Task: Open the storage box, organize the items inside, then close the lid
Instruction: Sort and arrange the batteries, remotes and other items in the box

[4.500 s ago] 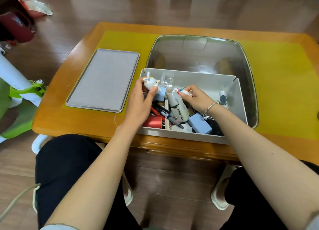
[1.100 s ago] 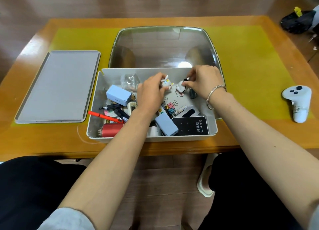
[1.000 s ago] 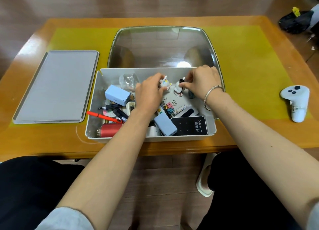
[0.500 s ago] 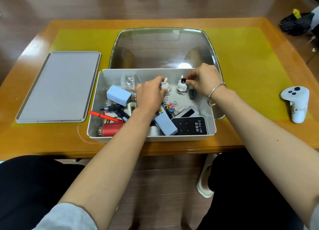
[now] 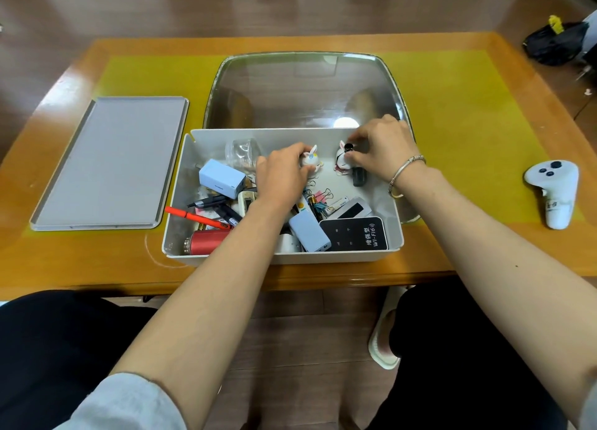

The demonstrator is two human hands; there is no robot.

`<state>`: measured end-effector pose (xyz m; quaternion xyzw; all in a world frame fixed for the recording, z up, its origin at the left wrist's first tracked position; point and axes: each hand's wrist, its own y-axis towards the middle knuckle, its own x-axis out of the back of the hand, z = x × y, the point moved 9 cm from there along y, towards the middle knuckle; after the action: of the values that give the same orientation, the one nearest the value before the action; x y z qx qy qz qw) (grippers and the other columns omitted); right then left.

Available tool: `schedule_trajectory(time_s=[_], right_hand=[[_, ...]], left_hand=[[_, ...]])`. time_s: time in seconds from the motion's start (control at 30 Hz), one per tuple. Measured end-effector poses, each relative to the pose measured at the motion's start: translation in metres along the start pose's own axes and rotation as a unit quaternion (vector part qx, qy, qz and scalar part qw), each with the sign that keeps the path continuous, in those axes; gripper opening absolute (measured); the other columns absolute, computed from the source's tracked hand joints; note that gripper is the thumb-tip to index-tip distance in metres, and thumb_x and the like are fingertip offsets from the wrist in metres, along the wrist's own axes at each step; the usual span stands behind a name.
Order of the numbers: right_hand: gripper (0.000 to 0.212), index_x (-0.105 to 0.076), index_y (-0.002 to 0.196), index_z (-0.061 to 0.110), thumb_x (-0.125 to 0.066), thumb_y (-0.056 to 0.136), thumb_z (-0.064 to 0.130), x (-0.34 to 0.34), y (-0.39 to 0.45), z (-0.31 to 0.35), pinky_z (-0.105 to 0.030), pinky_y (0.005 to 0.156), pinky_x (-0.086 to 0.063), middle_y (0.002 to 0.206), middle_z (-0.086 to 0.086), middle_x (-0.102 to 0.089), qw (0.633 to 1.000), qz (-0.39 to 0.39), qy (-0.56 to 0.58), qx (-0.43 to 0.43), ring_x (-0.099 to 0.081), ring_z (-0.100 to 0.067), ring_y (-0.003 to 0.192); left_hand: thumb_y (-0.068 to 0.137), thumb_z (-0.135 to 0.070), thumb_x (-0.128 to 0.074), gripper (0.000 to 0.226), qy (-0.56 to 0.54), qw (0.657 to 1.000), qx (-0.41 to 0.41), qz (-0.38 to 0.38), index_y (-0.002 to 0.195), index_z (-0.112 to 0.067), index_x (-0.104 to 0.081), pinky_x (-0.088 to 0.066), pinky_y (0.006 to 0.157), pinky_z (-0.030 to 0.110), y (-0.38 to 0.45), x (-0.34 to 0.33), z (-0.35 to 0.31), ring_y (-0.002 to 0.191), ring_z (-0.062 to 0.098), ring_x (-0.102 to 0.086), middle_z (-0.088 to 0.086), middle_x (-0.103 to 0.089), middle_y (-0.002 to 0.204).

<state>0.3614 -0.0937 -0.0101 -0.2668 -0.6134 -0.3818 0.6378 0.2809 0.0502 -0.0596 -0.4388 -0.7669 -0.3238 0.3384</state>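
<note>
The open box [image 5: 206,255] sits at the centre of the frame on the near edge of the wooden surface [image 5: 97,261], and its grey lid [image 5: 109,164] lies flat at the left, apart from the box. Both hands are inside the box near its far wall. The left hand [image 5: 284,177] has its grip curled round a white bunny figure [image 5: 310,160]. The right hand [image 5: 384,151], with a bangle on the wrist, pinches the top of a second small figure [image 5: 342,161], which stands just right of the first. A dark small item [image 5: 358,177] lies just beside that second figure.

In the left part of the box lie a pale blue block [image 5: 221,178], black pens [image 5: 213,202], a red pen [image 5: 193,217] and a red cylinder [image 5: 206,240]. Toward the lower right of the box are a second blue block [image 5: 308,232], coloured binder clips [image 5: 319,200] and a black panel with white lettering [image 5: 353,235]. A clear bag [image 5: 242,150] is by the far wall.

Behind the box lies a clear tray [image 5: 303,90] on a yellow mat [image 5: 468,106]. A white controller [image 5: 552,190] rests at the right of the frame.
</note>
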Motion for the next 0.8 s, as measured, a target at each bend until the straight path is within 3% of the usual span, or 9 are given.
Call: schedule_trajectory(time_s=[0.33,0.53,0.7,0.8], right_hand=[[0.024,-0.07,0.103,0.022,-0.062,0.086,0.038,-0.0017,0.0001,0.0015,-0.037,0.087,-0.034,0.098,-0.008,-0.067,0.998,-0.026,-0.042,-0.025,-0.05,-0.03,0.105],[0.024,-0.069,0.104,0.02,-0.062,0.087,0.035,-0.0032,-0.0027,0.001,-0.038,0.084,-0.033,0.098,-0.007,-0.067,0.998,-0.037,-0.037,-0.019,-0.048,-0.031,0.105],[0.025,-0.068,0.104,0.022,-0.059,0.088,0.039,-0.0034,-0.0044,0.0032,-0.039,0.084,-0.032,0.097,-0.006,-0.066,0.998,-0.054,-0.031,-0.012,-0.047,-0.03,0.104],[0.022,-0.069,0.105,0.023,-0.058,0.09,0.035,-0.0035,-0.0043,0.0023,-0.039,0.085,-0.033,0.098,-0.005,-0.067,0.998,-0.06,-0.023,-0.01,-0.048,-0.029,0.103]], left_hand=[[0.087,-0.032,-0.068,0.03,0.003,1.0,-0.004,-0.001,0.117,-0.031,-0.063,-0.026,0.078,0.032,0.0,0.0012,-0.0004,0.095,0.023,-0.06,-0.004,-0.072,0.102],[0.086,-0.03,-0.07,0.021,-0.016,1.0,0.003,0.008,0.102,-0.028,-0.057,-0.026,0.076,0.031,-0.001,-0.0007,0.0011,0.085,0.023,-0.057,-0.004,-0.072,0.094],[0.085,-0.025,-0.071,0.021,-0.027,0.999,-0.009,0.017,0.104,-0.025,-0.063,-0.025,0.082,0.03,0.0016,-0.0016,0.0004,0.09,0.018,-0.053,-0.007,-0.057,0.102],[0.086,-0.024,-0.069,0.022,-0.026,0.999,-0.017,0.023,0.107,-0.022,-0.064,-0.032,0.085,0.032,0.002,-0.0018,-0.0007,0.091,0.019,-0.054,-0.004,-0.058,0.102]])
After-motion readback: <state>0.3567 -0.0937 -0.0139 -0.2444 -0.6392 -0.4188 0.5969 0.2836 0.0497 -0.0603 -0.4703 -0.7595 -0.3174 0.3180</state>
